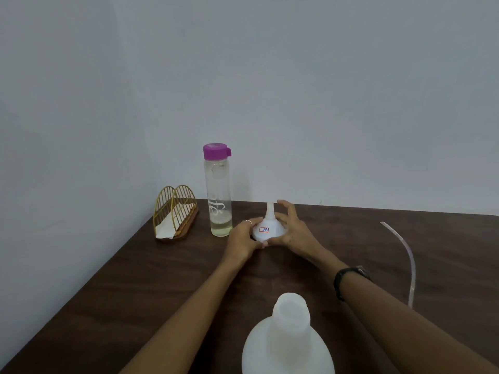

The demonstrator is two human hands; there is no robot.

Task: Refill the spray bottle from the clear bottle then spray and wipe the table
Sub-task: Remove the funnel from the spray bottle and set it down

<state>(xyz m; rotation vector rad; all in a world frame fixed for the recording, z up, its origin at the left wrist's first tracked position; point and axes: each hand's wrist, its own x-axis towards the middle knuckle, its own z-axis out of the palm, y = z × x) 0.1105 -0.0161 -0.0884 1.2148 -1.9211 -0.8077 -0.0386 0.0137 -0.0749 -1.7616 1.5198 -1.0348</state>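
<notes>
A white funnel [268,228] stands upside down on the dark wooden table [135,287], spout up, with a small red-and-blue label on its side. My left hand [243,237] and my right hand [293,230] hold it by its wide rim from either side. Just left of it stands the clear bottle [218,193] with a purple cap and a little yellowish liquid at the bottom. The white spray bottle body [289,338], with its neck uncovered and no spray head on it, stands close to me at the bottom of the view.
A gold wire napkin holder [175,211] with a white napkin sits at the table's back left corner by the wall. A clear plastic tube [405,255] curves across the table on the right. Grey walls close off the back and left.
</notes>
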